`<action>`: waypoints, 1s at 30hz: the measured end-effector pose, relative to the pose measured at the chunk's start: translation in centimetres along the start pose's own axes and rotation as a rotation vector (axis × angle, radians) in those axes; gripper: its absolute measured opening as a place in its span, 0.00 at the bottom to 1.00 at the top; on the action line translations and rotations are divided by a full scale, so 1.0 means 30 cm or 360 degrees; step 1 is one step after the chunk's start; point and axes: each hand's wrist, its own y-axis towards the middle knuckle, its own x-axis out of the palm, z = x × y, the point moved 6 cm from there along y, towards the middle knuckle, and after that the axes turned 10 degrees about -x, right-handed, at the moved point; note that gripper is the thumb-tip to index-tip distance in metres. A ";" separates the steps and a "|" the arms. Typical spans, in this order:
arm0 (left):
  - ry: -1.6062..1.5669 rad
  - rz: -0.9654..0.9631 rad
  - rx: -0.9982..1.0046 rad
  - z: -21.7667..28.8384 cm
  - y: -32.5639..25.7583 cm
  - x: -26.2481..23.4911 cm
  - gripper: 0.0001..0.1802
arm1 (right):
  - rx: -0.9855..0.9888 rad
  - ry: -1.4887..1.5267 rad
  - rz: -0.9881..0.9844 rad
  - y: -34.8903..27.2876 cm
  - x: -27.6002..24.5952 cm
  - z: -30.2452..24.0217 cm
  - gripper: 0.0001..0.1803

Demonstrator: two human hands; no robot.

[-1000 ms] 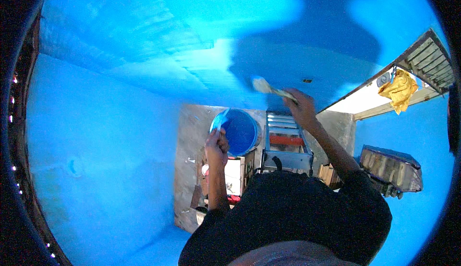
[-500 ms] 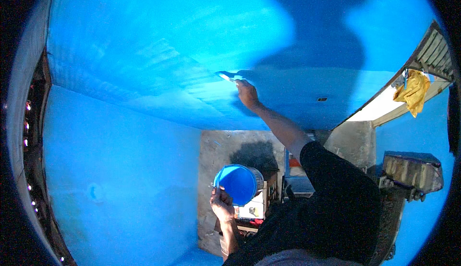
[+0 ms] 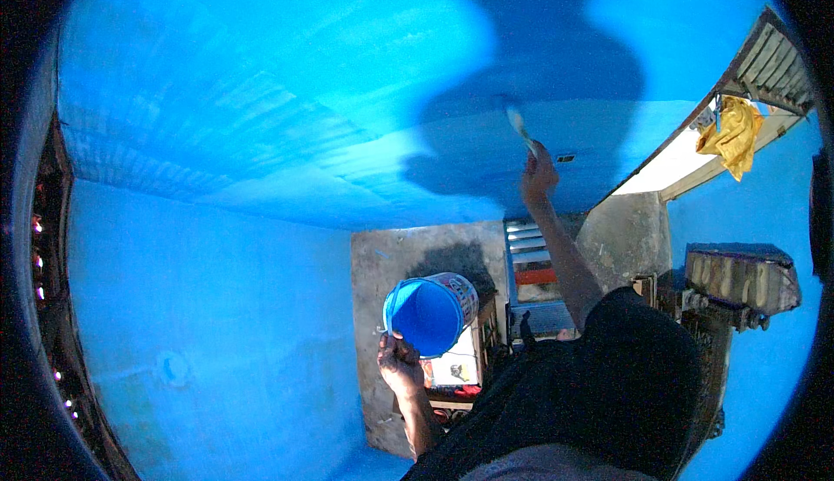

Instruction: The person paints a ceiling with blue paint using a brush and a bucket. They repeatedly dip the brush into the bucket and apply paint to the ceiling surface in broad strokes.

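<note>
My right hand [image 3: 539, 175] is closed round the handle of a paintbrush [image 3: 519, 125]. The bristle end is at the blue wall [image 3: 330, 55], inside a dark shadow; whether it touches is hard to tell. Lower and further left, my left hand [image 3: 400, 366] grips the rim of a paint bucket [image 3: 432, 314] or a handle at it. The bucket is tilted so its blue-coated inside shows, and how much paint it holds is unclear. Streaky, paler brush marks cover part of the wall left of the brush.
A small socket plate [image 3: 565, 159] sits on the wall right of my right hand. A yellow cloth [image 3: 731, 135] hangs by a bright opening. At the right stands a bulky ribbed object [image 3: 743, 278]. Behind the bucket is a grey floor [image 3: 375, 264] with boxes and shelving.
My right hand and the paintbrush have moved right across the wall, into the shadow, and the brush now stands more upright. My left hand still holds the bucket, shifted slightly upward in view.
</note>
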 end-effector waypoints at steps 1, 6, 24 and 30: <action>-0.0003 0.0012 -0.0005 0.007 -0.001 0.010 0.06 | 0.0044 0.0031 0.0021 -0.026 -0.022 -0.003 0.17; 0.0395 -0.0031 0.0113 0.018 0.010 0.011 0.07 | 0.0122 -0.0020 0.0080 -0.106 0.054 -0.162 0.26; 0.0236 0.0147 -0.0084 -0.005 -0.049 -0.046 0.06 | -0.0220 0.0625 -0.0826 -0.201 0.578 -0.507 0.22; 0.0480 0.0173 -0.0095 0.016 -0.021 -0.009 0.05 | -0.0280 0.0237 -0.0430 0.014 0.204 0.003 0.20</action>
